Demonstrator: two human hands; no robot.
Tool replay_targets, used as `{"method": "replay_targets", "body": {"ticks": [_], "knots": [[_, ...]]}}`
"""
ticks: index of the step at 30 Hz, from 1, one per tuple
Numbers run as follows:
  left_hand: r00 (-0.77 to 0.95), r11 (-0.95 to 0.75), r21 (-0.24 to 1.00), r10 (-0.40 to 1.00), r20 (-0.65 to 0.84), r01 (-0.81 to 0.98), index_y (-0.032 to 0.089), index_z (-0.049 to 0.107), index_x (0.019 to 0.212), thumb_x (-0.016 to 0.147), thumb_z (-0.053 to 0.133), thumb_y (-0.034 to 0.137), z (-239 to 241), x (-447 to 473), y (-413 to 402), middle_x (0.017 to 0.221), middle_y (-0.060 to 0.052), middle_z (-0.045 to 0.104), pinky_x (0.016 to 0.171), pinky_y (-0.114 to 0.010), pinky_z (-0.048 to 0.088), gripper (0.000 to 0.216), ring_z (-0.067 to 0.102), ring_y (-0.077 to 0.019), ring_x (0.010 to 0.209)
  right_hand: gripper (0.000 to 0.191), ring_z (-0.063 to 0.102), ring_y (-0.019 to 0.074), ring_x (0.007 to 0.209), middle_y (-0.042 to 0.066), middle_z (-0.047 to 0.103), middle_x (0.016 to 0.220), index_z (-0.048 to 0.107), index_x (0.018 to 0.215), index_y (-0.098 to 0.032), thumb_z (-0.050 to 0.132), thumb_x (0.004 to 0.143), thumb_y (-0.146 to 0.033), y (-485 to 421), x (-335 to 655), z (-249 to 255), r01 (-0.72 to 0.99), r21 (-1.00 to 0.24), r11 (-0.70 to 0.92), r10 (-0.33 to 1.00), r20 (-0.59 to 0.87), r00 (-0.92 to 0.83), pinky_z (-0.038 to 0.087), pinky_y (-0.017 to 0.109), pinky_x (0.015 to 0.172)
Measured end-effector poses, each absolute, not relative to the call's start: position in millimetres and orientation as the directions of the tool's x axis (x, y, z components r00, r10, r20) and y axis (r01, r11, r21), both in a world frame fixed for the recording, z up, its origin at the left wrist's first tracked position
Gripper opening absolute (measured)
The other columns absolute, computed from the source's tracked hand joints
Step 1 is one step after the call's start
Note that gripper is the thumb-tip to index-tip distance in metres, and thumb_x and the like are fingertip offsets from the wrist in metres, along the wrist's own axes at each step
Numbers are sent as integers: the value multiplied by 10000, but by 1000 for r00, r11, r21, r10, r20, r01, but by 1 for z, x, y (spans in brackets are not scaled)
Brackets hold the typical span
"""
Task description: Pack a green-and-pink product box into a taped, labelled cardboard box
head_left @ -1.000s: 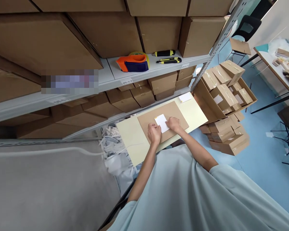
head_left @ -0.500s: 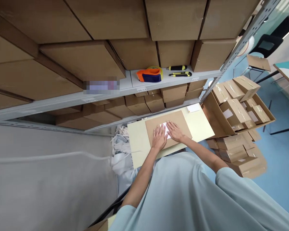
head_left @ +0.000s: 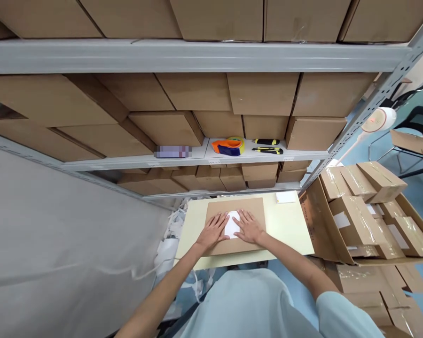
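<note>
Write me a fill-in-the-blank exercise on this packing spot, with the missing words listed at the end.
1. The small rectangular paper slip between the left hand and the right hand is ____ in colour.
2. The flat brown rectangular piece under the slip is made of ____.
3. In the picture, the orange-and-blue tape dispenser sits to the ____ of the yellow-and-black cutters.
4. The number of those cutters lying on the grey metal shelf is ____.

Missing words: white; cardboard; left; two.
</note>
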State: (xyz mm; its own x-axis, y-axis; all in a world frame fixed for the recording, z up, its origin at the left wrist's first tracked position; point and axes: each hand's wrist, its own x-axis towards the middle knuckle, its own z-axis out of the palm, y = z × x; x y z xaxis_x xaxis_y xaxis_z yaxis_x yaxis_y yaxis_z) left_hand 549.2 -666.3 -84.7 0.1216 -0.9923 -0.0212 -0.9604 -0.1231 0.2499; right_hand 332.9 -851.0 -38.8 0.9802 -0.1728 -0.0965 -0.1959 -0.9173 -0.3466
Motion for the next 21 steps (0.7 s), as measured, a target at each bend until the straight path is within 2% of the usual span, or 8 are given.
{"method": "replay_targets", "body": {"ticks": [4,9,13,17,21], "knots": [[217,-225,266,-974,-59,-937,239,398,1772,1107,462,651,-82,537,-665,1849,-115,350,1402,-544,209,784,239,-358,1745,689,152,315,1776,112,201,1885,325,1793,-194,397,1183,-506,-847,332,-38,-201,-354,-914,-184,-81,980,144,545,1439],[393,-386,274,-919,-33,-881,196,366,1782,1147,344,513,-89,498,-665,1859,-126,321,1411,-581,155,710,211,-354,1753,670,126,307,1780,86,176,1890,277,1801,-145,307,1200,-438,-836,332,-40,-247,-369,-896,-224,-104,969,146,538,1447],[419,-407,270,-908,-16,-873,189,379,1778,1142,326,502,-95,472,-668,1854,-132,337,1401,-593,175,710,216,-367,1748,649,139,308,1778,93,162,1887,283,1800,-145,291,1202,-398,-827,333,-43,-282,-369,-885,-260,-108,959,189,551,1439],[409,-399,263,-912,-17,-879,203,348,1789,1145,288,485,-96,464,-671,1853,-121,345,1389,-585,210,705,235,-358,1744,628,179,297,1772,94,215,1878,340,1785,-167,306,1202,-396,-829,331,-41,-257,-361,-896,-251,-66,966,214,537,1438],[377,-364,235,-926,11,-901,200,345,1789,1130,333,571,-98,466,-668,1848,-140,349,1387,-574,219,756,271,-361,1733,615,208,297,1765,104,221,1874,366,1779,-219,350,1200,-426,-838,326,-36,-220,-330,-918,-216,-48,975,252,541,1425]]}}
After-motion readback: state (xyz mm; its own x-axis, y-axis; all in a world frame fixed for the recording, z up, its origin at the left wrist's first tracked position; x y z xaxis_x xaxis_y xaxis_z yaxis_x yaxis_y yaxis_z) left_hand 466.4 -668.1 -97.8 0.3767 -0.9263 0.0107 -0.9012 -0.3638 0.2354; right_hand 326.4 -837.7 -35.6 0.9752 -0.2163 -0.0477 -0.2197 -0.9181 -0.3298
